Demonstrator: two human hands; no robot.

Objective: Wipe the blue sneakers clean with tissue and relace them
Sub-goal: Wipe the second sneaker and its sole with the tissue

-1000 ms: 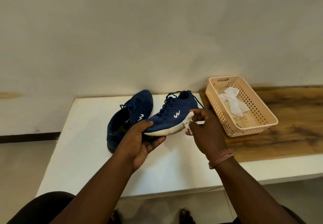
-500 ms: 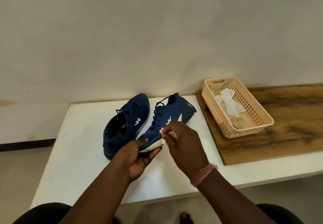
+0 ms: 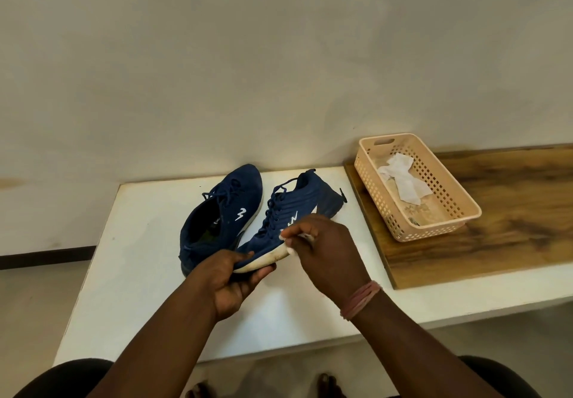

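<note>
Since a second ago my right hand (image 3: 322, 252), pinching the tissue (image 3: 290, 250), has slid from the held sneaker's (image 3: 288, 211) heel toward its toe, where my left hand (image 3: 231, 279) grips it just above the desk (image 3: 139, 242), so wiping continues, relacing unstarted

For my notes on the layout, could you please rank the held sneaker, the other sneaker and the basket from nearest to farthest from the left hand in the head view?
1. Held sneaker: its toe sits in the left hand.
2. Other sneaker: on the white table, just behind the hand.
3. Basket: far right, on the wooden board.
</note>
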